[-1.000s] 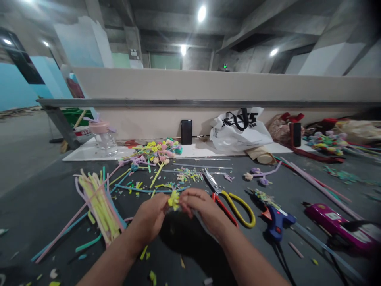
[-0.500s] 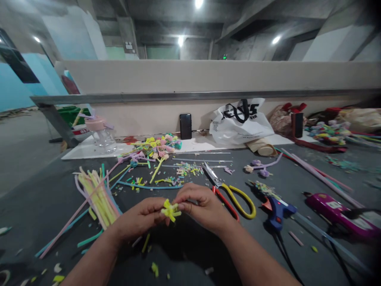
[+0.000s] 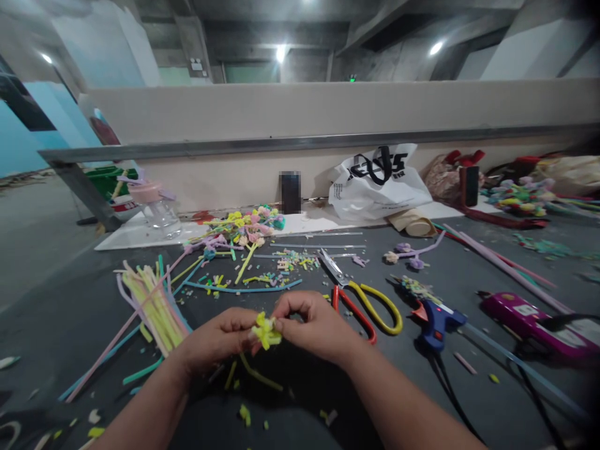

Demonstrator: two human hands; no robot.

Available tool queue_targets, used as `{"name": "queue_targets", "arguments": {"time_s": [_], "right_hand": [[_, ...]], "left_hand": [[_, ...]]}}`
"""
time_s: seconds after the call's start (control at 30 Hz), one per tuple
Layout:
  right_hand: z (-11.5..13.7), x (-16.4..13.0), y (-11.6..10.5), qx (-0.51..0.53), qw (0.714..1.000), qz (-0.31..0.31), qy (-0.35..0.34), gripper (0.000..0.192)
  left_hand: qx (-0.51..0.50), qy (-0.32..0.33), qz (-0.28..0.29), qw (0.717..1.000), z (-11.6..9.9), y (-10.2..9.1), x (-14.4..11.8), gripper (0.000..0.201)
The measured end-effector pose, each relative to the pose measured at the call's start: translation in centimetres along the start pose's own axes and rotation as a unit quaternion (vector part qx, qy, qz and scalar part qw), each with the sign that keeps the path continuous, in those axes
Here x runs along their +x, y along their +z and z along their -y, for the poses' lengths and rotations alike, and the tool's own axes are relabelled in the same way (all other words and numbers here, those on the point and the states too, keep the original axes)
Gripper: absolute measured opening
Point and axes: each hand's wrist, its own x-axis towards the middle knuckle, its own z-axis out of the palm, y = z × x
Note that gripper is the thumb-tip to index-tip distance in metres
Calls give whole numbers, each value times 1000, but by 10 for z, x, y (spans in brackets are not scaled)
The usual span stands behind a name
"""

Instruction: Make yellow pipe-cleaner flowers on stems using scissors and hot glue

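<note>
At the far left of the dark grey table (image 3: 70, 312) lies a loose bundle of pale yellow, pink and teal fuzzy pipe-cleaner stems (image 3: 152, 303), fanned out and close to the person's left forearm; a careless sweep of that arm could scatter them further.

The left hand (image 3: 218, 344) hovers just above the table, its fingertips closed on the near side of a small yellow pipe-cleaner flower (image 3: 266, 331), which sits in the air between the two hands. A thin yellow stem (image 3: 257, 376) trails down from it and curves along the table beneath the wrists.

The right hand (image 3: 316, 325) meets it from the other side, thumb and forefinger pinched on the fuzzy petals, the remaining fingers curled in. The piece is tiny and soft, so a hard squeeze may crush the looped petals, and a twist pulled too far may unwind them or leave a wire end poking a fingertip.

Just beside the right hand lie red-and-yellow-handled scissors (image 3: 360, 300), blades open and pointing away; a wrist drifting outward could catch them. Further right rests a blue hot-glue gun (image 3: 435, 319) with an orange nozzle, its black cord running toward the person's edge; a snagged cord could drag it across the table, and whether the nozzle is hot cannot be told.
</note>
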Motion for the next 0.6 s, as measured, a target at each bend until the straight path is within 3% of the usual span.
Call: {"name": "queue_targets", "arguments": {"time_s": [0.07,0.17,0.3,0.47,0.6], "right_hand": [[-4,1,2,73,995,24,68,8],[-8,2,3,136,983,49,116,10],[-9,2,7,136,980,54,135,11],[-13,4,11,33,988,15,153,7],[-14,4,5,140,978,71,138,16]], "left_hand": [[29,6,3,1000,-4,0,0,32],[91,29,17,995,-11,0,0,37],[192,57,44,979,-15,-3,0,35],[303,58,20,951,-16,-4,1,29],[298,65,21,952,-18,-7,-1,27]]}}
